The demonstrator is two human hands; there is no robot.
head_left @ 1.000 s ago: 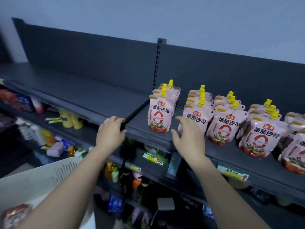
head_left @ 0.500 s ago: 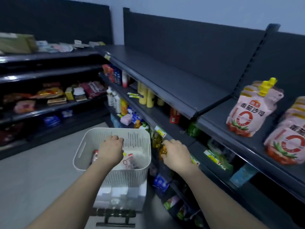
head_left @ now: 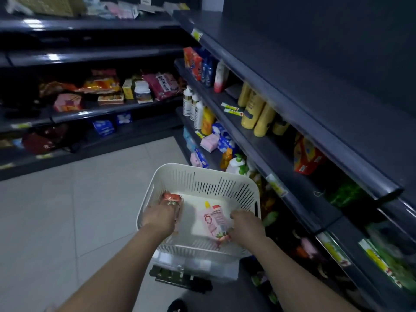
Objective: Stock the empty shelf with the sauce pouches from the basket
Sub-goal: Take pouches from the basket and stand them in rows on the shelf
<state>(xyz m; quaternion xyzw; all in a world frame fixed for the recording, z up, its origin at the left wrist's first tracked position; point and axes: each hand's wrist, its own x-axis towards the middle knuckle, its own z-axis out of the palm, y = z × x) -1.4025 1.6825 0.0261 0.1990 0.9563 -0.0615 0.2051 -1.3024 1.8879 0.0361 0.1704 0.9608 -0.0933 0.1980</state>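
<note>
Sauce pouch [head_left: 213, 218] lies in the basket [head_left: 225, 183] just left of the right hand [head_left: 246, 224], which pinches its lower end. The left hand [head_left: 159, 218] curls over a second pouch [head_left: 172, 197], whose red end shows beyond the knuckles. Both likely handle soft, light and slick, contents slumping when lifted; the stiffer bottom seam or the spout neck should give the surest hold, not the yielding middle.

Nothing is reading clearly. The pale pink spouted sauce pouch [head_left: 213, 218] in the white slotted plastic basket [head_left: 202, 176] is showing a red ring and blurred lettering. A yellow price strip [head_left: 233, 109] on the right shelf is showing what looks like a red 1.
</note>
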